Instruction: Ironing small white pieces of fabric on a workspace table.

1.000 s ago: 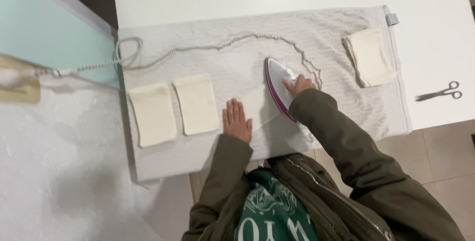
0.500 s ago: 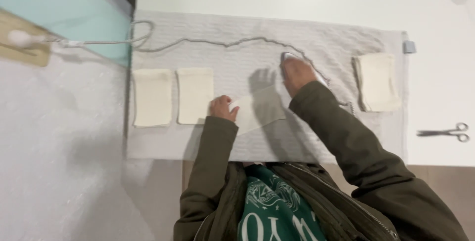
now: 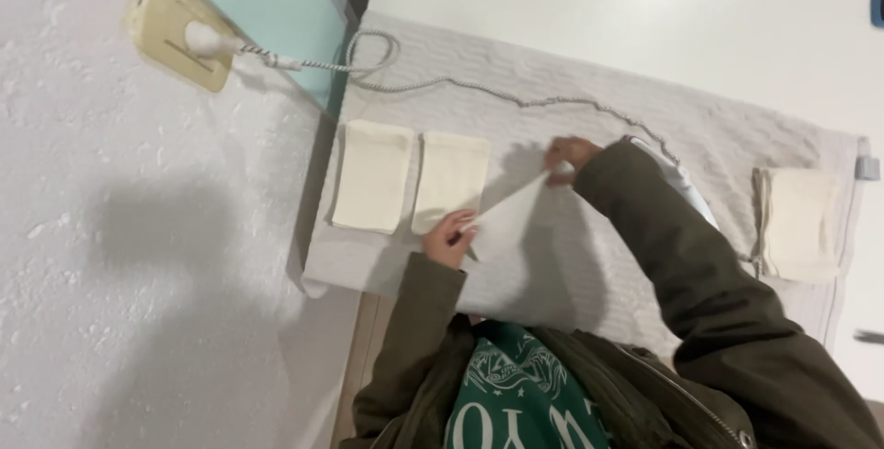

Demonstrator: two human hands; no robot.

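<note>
My left hand (image 3: 448,237) and my right hand (image 3: 568,155) each pinch an end of a small white cloth piece (image 3: 511,214), stretched between them just above the grey towel (image 3: 562,265) on the table. Two flat cream cloth pieces (image 3: 372,175) (image 3: 451,178) lie side by side to the left of my left hand. The iron (image 3: 686,186) rests on the towel behind my right forearm, mostly hidden by the sleeve.
A stack of cream cloth pieces (image 3: 797,223) sits at the towel's right end. The iron's braided cord (image 3: 479,90) runs across the towel to a wall socket (image 3: 177,40) at upper left. White tabletop (image 3: 599,16) lies beyond the towel.
My right hand has left the iron and taken one end of the white cloth piece; my left hand has lifted the other end. The view has swung left.
</note>
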